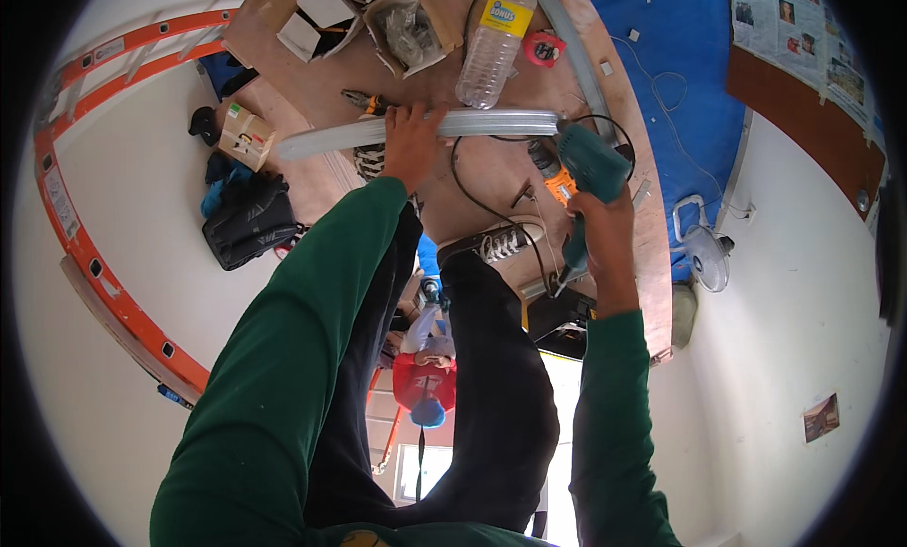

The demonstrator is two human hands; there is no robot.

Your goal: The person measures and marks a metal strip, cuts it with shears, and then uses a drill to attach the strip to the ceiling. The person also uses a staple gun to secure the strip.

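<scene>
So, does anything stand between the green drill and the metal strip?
Nothing visible does: the green drill, in the right hand, has its nose at the right end of the metal strip. Contact is unclear.

white walls [784, 311], blue floor [661, 103], bright window [436, 464]

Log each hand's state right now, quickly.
Left hand: closed, holding the metal channel.
Right hand: closed, holding the green corded drill at the channel's right end.
</scene>
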